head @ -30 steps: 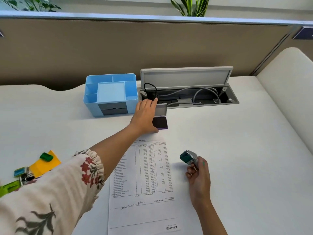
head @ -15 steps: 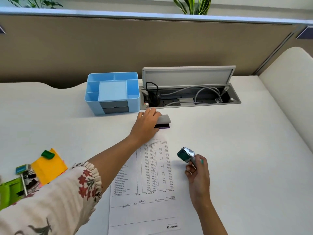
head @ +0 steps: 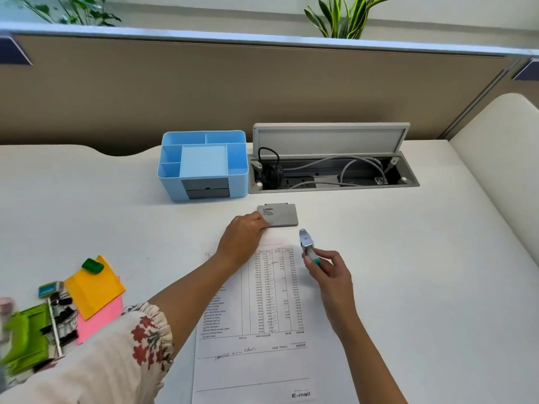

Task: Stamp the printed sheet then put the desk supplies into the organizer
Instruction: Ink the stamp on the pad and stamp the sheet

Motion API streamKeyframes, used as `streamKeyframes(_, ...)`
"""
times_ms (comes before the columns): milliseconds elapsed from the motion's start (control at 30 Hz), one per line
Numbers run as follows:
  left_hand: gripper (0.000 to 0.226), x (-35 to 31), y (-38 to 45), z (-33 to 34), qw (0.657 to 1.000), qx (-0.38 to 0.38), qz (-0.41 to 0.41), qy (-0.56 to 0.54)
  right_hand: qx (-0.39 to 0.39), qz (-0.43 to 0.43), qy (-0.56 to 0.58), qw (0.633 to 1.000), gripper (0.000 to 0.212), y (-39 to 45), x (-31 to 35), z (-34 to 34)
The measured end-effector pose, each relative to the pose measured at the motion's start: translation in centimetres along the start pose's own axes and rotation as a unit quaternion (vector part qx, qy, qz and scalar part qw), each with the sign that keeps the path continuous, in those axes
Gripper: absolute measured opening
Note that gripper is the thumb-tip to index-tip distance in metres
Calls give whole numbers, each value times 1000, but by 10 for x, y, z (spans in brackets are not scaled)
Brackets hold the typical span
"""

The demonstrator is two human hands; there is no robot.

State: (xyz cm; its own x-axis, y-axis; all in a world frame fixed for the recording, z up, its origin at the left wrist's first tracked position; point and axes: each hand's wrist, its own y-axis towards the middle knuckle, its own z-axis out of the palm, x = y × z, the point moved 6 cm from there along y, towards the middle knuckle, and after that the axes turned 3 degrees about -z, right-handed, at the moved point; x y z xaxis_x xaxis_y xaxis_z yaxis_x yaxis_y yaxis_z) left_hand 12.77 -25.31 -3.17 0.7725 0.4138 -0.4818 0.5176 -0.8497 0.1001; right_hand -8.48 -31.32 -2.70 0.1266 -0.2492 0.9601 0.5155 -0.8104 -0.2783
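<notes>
The printed sheet [head: 262, 360] lies flat on the white desk in front of me. Just beyond its top edge sits a grey ink pad [head: 281, 215] with its lid down. My left hand [head: 242, 237] reaches over the sheet and holds the pad's near left corner with curled fingers. My right hand [head: 329, 275] grips a small stamp [head: 306, 243] by its green handle, above the sheet's upper right edge, with the metal head pointing towards the pad. The blue organizer [head: 172, 182] stands behind, left of the pad, its compartments empty.
At the left edge lie yellow sticky notes [head: 96, 287], pink notes [head: 99, 319], a green eraser [head: 92, 265], black binder clips [head: 62, 313], a green stapler [head: 26, 336] and a small teal box [head: 49, 290]. An open cable tray [head: 332, 173] sits right of the organizer.
The ink pad's lid went from standing open to fully shut under my left hand. My right hand moved the stamp up and left, closer to the pad.
</notes>
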Motion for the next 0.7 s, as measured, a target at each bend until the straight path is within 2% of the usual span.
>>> streamKeyframes(167,28,-1,-2,4,1000,8,-12,13,-4,-95,-138,986,25,32,9,15)
streamKeyframes(300,24,0,2,4,999,16,-28,24,-39,-155,-192,968,26,54,14,32)
streamKeyframes(700,21,2,3,4,999,11,-34,-3,-60,-207,-324,921,27,76,-4,75)
